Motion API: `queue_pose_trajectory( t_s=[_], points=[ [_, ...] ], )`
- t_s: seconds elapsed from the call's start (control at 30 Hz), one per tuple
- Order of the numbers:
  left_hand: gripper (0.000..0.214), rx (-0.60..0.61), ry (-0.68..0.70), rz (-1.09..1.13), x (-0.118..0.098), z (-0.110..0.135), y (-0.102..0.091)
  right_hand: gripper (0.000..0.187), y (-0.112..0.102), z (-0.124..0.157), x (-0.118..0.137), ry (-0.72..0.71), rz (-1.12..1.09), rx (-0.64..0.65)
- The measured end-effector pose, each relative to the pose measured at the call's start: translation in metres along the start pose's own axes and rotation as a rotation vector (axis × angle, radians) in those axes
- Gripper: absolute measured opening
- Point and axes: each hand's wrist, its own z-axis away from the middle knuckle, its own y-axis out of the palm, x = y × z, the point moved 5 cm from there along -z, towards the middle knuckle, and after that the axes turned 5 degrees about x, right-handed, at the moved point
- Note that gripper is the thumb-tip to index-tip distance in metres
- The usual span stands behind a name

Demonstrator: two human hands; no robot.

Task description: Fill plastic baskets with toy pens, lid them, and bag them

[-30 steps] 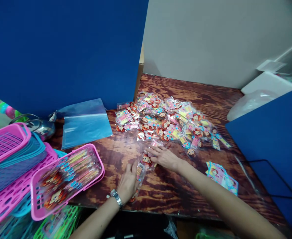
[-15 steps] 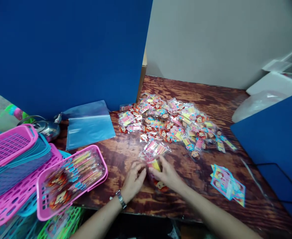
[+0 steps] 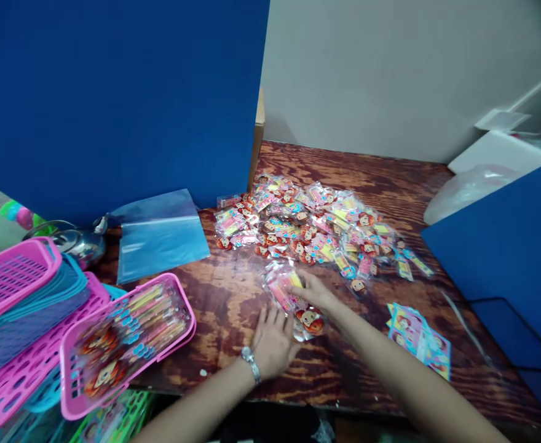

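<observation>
A clear plastic packet (image 3: pixel 283 293), with pink and yellow pieces and a red-haired cartoon head at its lower end, lies in front of me on the table. My right hand (image 3: pixel 314 291) holds its right side, the fingertips over the yellow piece. My left hand (image 3: pixel 273 344), with a metal watch on the wrist, lies flat with fingers apart at the packet's lower left. Just beyond is a heap of similar small packets (image 3: pixel 307 231). Whether more than one packet is under my right hand, I cannot tell.
At left, a pink basket (image 3: pixel 69 375) holds packs of pencils, beside stacked pink and blue baskets (image 3: pixel 12 271). A clear zip bag (image 3: pixel 162 237) lies by the blue panel (image 3: pixel 114 98). Printed cards (image 3: pixel 420 338) lie at right, near another blue panel (image 3: pixel 505 246).
My left hand has opened out flat and shifted down and right. The packet now lies with its cartoon head showing at the lower right, my right hand still on it.
</observation>
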Motion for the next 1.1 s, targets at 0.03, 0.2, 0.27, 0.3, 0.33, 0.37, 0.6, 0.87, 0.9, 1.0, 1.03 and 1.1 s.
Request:
queue_pose_trajectory(
  t_s=[0.03, 0.2, 0.27, 0.3, 0.33, 0.37, 0.6, 0.87, 0.9, 1.0, 1.03, 1.1],
  points=[
    [0.061, 0.016, 0.026, -0.001, -0.008, 0.006, 0.005, 0.034, 0.004, -0.006, 0.009, -0.037, 0.049, 0.075],
    [0.042, -0.041, 0.169, 0.136, -0.017, 0.037, 0.000, 0.023, 0.002, -0.005, 0.052, -0.199, 0.369, 0.237],
    [0.025, -0.134, 0.117, 0.258, -0.001, 0.049, -0.016, 0.022, 0.003, 0.008, 0.061, -0.261, 0.541, 0.273],
    [0.023, -0.200, 0.048, 0.324, 0.010, 0.054, -0.024, 0.022, 0.007, 0.016, 0.062, -0.286, 0.609, 0.307],
    [0.024, -0.274, -0.041, 0.386, 0.024, 0.057, -0.033, 0.022, 0.013, 0.024, 0.060, -0.301, 0.660, 0.339],
    [0.024, -0.349, -0.133, 0.447, 0.038, 0.059, -0.039, 0.024, 0.020, 0.031, 0.058, -0.309, 0.713, 0.354],
    [0.029, -0.488, -0.351, 0.844, 0.100, 0.020, -0.037, 0.035, 0.055, 0.039, 0.039, -0.260, 1.000, 0.263],
    [0.027, -0.485, -0.335, 0.914, 0.116, 0.003, -0.038, 0.026, 0.061, 0.050, 0.047, -0.351, 1.064, 0.241],
    [0.026, -0.479, -0.335, 0.920, 0.115, 0.005, -0.037, 0.025, 0.062, 0.053, 0.046, -0.372, 1.043, 0.242],
    [0.026, -0.462, -0.354, 0.949, 0.114, 0.012, -0.035, 0.021, 0.056, 0.056, 0.046, -0.403, 0.938, 0.231],
    [0.026, -0.456, -0.362, 0.961, 0.113, 0.014, -0.034, 0.020, 0.050, 0.055, 0.047, -0.396, 0.891, 0.204],
    [0.027, -0.444, -0.375, 0.985, 0.110, 0.017, -0.032, 0.019, 0.032, 0.051, 0.052, -0.368, 0.782, 0.135]
  ],
)
